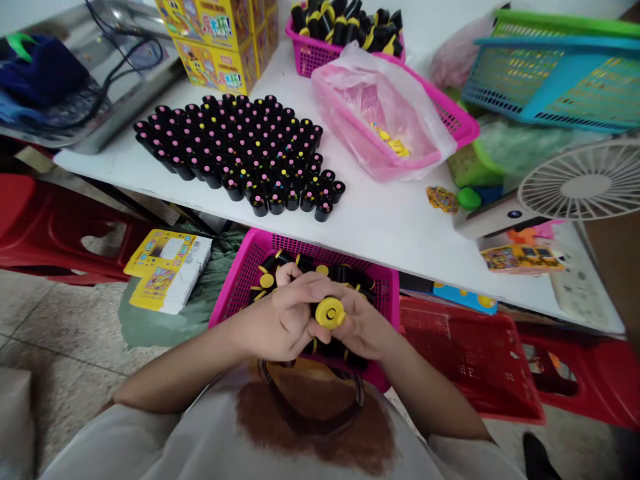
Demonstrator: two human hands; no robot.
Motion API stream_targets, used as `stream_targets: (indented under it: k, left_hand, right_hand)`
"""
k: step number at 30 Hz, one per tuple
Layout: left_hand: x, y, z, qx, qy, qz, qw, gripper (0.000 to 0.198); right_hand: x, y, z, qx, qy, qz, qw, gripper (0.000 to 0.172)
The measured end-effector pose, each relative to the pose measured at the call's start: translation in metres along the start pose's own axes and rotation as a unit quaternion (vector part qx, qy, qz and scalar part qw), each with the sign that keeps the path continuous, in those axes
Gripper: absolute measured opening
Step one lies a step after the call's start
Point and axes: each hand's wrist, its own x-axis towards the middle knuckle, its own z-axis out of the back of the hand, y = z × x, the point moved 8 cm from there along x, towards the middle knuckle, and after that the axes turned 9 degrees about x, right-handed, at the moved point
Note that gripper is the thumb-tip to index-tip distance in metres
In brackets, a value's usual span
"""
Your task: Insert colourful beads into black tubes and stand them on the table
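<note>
Both hands meet over a pink basket on my lap, which holds several black cups with yellow caps. Between them is a black cup with a round yellow cap, its capped end facing me. My left hand has its fingers closed around the cup's left side. My right hand wraps the other side, fingers bent. The cup's black body is mostly hidden by the fingers. On the white table ahead stand many open black cups with small pink and yellow pieces inside.
Behind are yellow boxes, a pink basket of capped cups and a lined basket with yellow pieces. At right stand a fan and a blue basket. Flat yellow cartons lie at left; red stools flank the table.
</note>
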Motion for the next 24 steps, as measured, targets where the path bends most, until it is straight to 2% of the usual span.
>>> stream_targets:
  k: [2, 6, 9, 12, 13, 14, 15, 16, 18, 19, 20, 21, 22, 23, 24]
  left_hand:
    - [0.002, -0.003, -0.004, -0.003, 0.003, -0.008, 1.000, 0.035]
    - [0.000, 0.004, -0.019, -0.022, 0.045, 0.049, 0.998, 0.030]
    - [-0.009, 0.018, -0.024, 0.003, 0.097, 0.081, 0.992, 0.032]
    - [-0.019, 0.043, -0.019, 0.090, 0.155, 0.127, 0.976, 0.043]
    - [-0.020, 0.053, -0.017, 0.119, 0.175, 0.147, 0.966, 0.048]
    - [-0.020, 0.062, -0.014, 0.142, 0.189, 0.162, 0.958, 0.051]
    - [-0.016, 0.069, -0.011, 0.159, 0.190, 0.171, 0.954, 0.053]
    - [-0.008, 0.075, -0.007, 0.171, 0.172, 0.175, 0.954, 0.054]
    - [0.016, 0.084, 0.005, 0.193, 0.091, 0.186, 0.959, 0.051]
    - [0.029, 0.089, 0.011, 0.206, 0.046, 0.200, 0.957, 0.048]
    - [0.042, 0.093, 0.014, 0.220, 0.015, 0.216, 0.951, 0.045]
    - [0.054, 0.097, 0.014, 0.234, 0.004, 0.232, 0.944, 0.042]
    - [0.066, 0.102, 0.011, 0.248, 0.014, 0.249, 0.936, 0.040]
    - [0.075, 0.106, 0.007, 0.261, 0.036, 0.267, 0.927, 0.038]
    - [0.083, 0.110, 0.003, 0.274, 0.061, 0.285, 0.917, 0.037]
  right_hand:
    - [0.000, -0.017, 0.006, 0.025, -0.018, -0.047, 0.998, 0.052]
    - [0.002, -0.022, 0.026, -0.021, -0.077, -0.001, 0.997, 0.045]
    - [0.002, -0.014, 0.036, -0.112, -0.077, 0.011, 0.991, 0.053]
    - [-0.001, 0.024, 0.039, -0.230, -0.077, 0.046, 0.969, 0.076]
    - [-0.002, 0.047, 0.039, -0.274, -0.084, 0.081, 0.955, 0.075]
    - [-0.003, 0.074, 0.037, -0.323, -0.097, 0.129, 0.933, 0.066]
    - [-0.002, 0.105, 0.034, -0.380, -0.115, 0.183, 0.899, 0.052]
    - [0.000, 0.138, 0.030, -0.444, -0.140, 0.238, 0.852, 0.041]
    - [0.010, 0.207, 0.021, -0.574, -0.211, 0.351, 0.709, 0.028]
    - [0.024, 0.235, 0.019, -0.643, -0.232, 0.362, 0.634, 0.025]
    - [0.044, 0.259, 0.022, -0.708, -0.248, 0.341, 0.568, 0.025]
    - [0.069, 0.278, 0.031, -0.765, -0.259, 0.286, 0.515, 0.027]
    - [0.095, 0.293, 0.045, -0.814, -0.264, 0.202, 0.476, 0.031]
    - [0.118, 0.302, 0.063, -0.848, -0.259, 0.107, 0.449, 0.034]
    - [0.135, 0.311, 0.075, -0.857, -0.251, 0.069, 0.445, 0.033]
